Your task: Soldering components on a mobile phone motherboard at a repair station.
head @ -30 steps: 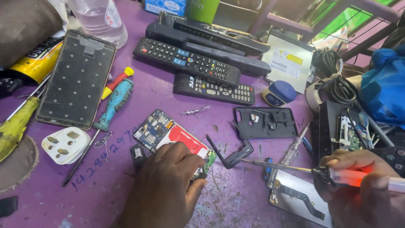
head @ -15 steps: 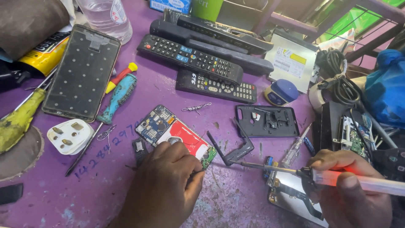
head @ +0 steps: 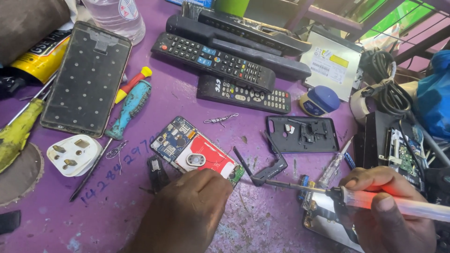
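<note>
An opened phone point(head: 194, 152) with a blue circuit board and a red battery lies on the purple table point(head: 187, 103). My left hand point(head: 187, 213) rests on its near end and holds it down. My right hand point(head: 386, 211) grips a soldering iron point(head: 365, 199) with a translucent orange handle. The iron's thin metal tip point(head: 255, 182) points left and sits close to the phone's lower right corner, beside a black plastic bracket point(head: 272, 168).
Several black remote controls point(head: 220, 58) lie at the back. A phone back frame point(head: 86, 79), screwdrivers point(head: 129, 105), a white plug point(head: 72, 153) sit left. A black phone cover point(head: 302, 134), a blue-lidded jar point(head: 321, 100), cables point(head: 389, 89) and circuit boards crowd the right.
The view has shifted slightly, so the table things sit a little lower in the picture. Both hands keep their hold, and the iron's tip stays by the phone's corner.
</note>
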